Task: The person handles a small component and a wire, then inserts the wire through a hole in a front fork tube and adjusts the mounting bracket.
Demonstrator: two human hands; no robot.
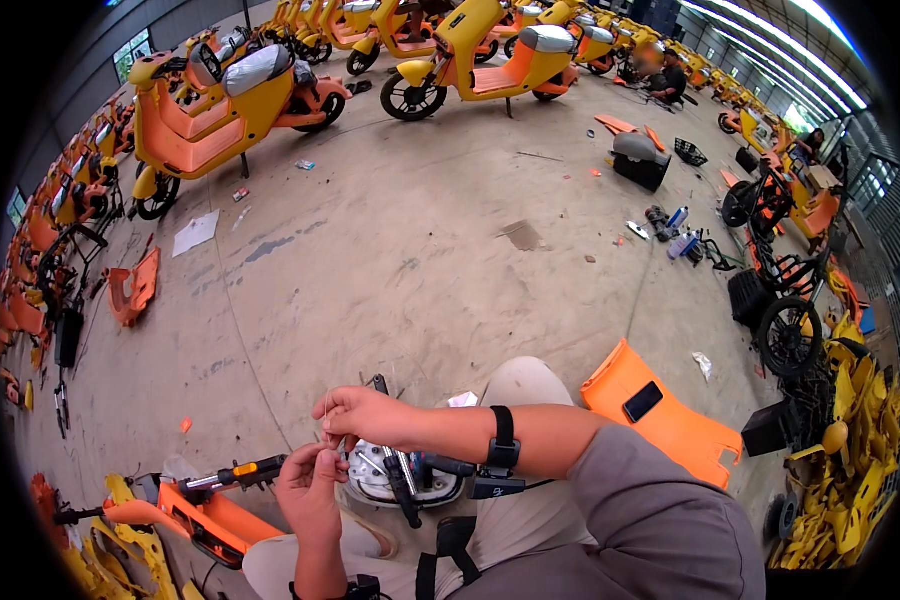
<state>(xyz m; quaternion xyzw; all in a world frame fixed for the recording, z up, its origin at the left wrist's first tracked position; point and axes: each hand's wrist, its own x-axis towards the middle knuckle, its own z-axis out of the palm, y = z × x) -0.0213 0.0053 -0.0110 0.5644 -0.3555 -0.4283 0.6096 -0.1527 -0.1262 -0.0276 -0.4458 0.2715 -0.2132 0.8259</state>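
My grip is pinched nearly closed in both the left hand (311,490) and the right hand (366,416), apparently on a thin pale strand (327,426), held close together, I judge, for fine control near the silver-and-black mechanical assembly (370,487).

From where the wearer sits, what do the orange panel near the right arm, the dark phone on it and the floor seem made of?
Orange panel: probably moulded plastic, smooth with a soft sheen, judging by its even colour and notched end. Phone: likely glass-faced, given its flat, dark front; the casing is unclear. Floor: probably concrete, matte, showing scuffs, stains and long joint lines.
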